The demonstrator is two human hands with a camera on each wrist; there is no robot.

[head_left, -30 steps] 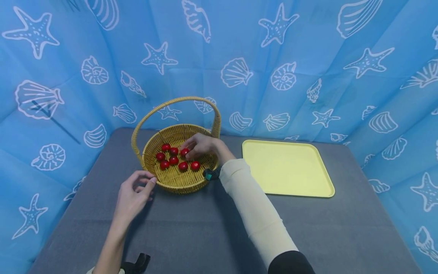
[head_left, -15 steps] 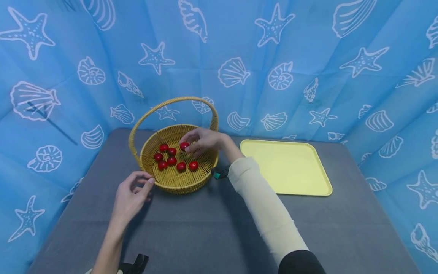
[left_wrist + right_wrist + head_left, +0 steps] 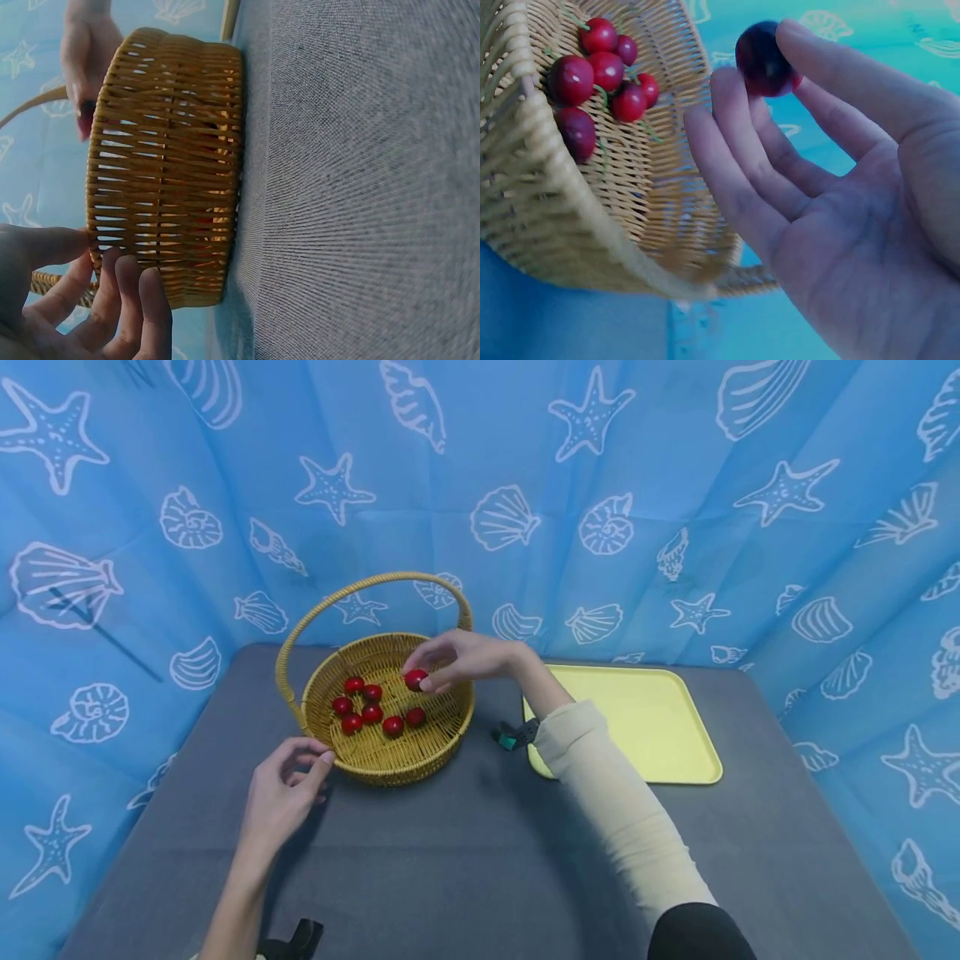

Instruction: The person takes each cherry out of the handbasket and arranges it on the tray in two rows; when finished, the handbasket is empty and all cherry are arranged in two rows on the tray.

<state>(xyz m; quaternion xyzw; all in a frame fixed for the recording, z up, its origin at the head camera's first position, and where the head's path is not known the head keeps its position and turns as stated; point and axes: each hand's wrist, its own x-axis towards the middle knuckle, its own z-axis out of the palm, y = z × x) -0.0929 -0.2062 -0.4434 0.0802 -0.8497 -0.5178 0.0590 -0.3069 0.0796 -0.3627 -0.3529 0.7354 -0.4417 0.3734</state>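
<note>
A round wicker basket (image 3: 392, 772) with a tall arched handle stands toward the back left of the table. My left hand (image 3: 279, 793) pinches its near-left rim between thumb and fingers; the left wrist view shows the other fingertips against the woven wall. Above the basket's right side, my right hand (image 3: 483, 657) holds one dark red cherry (image 3: 765, 58) between thumb and fingertips, raised over the rim level in the right wrist view. Several more red cherries (image 3: 606, 71), some with green stems, lie on the basket floor.
A yellow rectangular tray (image 3: 637, 722) lies to the right of the basket, partly behind the right forearm. Grey cloth (image 3: 450, 868) covers the table. A blue curtain (image 3: 510, 435) with white shell and starfish prints hangs around the back and sides.
My right hand has lifted a cherry off the basket floor and moved up and slightly right with it. The left hand has stayed at the basket rim.
</note>
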